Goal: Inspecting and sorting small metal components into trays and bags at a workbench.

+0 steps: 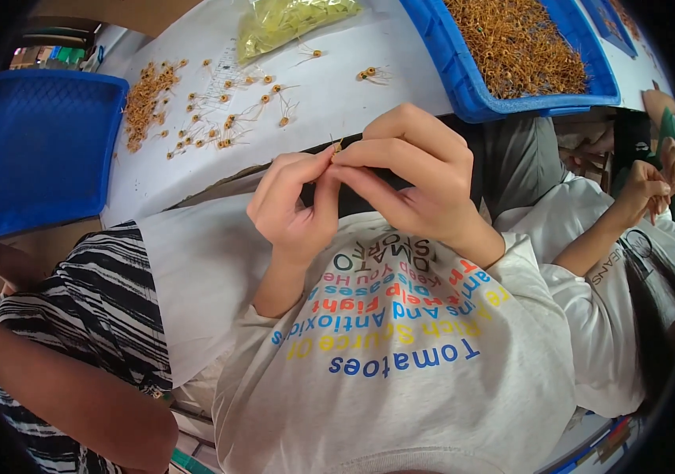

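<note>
My left hand (296, 204) and my right hand (420, 175) meet at the fingertips in front of my chest, by the table's near edge. Between them they pinch a small copper-coloured wire-wound coil (337, 148), with thin wire leads poking up. Most of the coil is hidden by my fingers. Beyond my hands, several similar coils (229, 121) with long thin leads lie scattered on the white tabletop (337, 87). A denser heap of coils (148, 103) sits farther left. A couple of coils (369, 73) lie apart, beyond my right hand.
A blue tray (471, 88) full of coils stands at the back right. Another blue tray (45, 150) is at the far left. A clear bag of yellow-green pieces (294, 24) lies at the back. Other people sit close on both sides; a co-worker's hand (644, 189) shows at right.
</note>
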A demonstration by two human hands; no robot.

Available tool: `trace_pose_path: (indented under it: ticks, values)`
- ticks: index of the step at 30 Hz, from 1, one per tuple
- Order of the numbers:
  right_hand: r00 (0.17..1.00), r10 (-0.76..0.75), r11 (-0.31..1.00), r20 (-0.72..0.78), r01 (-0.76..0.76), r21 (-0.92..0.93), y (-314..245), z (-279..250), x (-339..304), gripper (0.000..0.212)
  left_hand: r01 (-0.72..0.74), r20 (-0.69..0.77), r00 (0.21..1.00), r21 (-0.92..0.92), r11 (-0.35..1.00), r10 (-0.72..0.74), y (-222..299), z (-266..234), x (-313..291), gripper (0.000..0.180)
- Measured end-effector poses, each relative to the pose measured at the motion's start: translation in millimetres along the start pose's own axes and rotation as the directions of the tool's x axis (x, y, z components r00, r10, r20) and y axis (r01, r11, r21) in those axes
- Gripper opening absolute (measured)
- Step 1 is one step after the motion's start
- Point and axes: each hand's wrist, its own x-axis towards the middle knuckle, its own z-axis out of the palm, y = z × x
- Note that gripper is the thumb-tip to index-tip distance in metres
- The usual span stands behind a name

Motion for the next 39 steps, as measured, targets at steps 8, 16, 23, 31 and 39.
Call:
trace_pose_path:
  ticks: [8, 16, 23, 31, 39]
  values:
    - [0.991, 0.114, 0.968, 0.071, -0.127, 0.216, 10, -7, 4, 0.007, 0.053, 0.088, 0.995, -0.124, 0.991, -0.042, -6, 1, -5, 0.011]
    - [0.984, 0.129, 0.955, 0.125, -0.157, 0.253, 10, -11, 8, 0.004, 0.178, 0.083, 0.983, -0.222, 0.959, -0.163, -2, 3, -7, 0.016]
    - [0.921, 0.334, 0.830, 0.199, -0.388, 0.400, 20, -25, 19, 0.003, 0.321, 0.215, 0.946, -0.497, 0.807, -0.244, -11, -3, -11, 0.007]
    - [0.779, 0.297, 0.708, 0.552, -0.568, 0.420, 40, -29, 29, 0.002, 0.350, 0.300, 0.930, -0.541, 0.764, -0.214, -13, -2, -9, 0.003]
    - [0.798, 0.158, 0.765, 0.581, -0.471, 0.440, 47, -23, 34, 0.003, 0.400, 0.320, 0.911, -0.536, 0.744, -0.259, -19, -2, -11, 0.005]
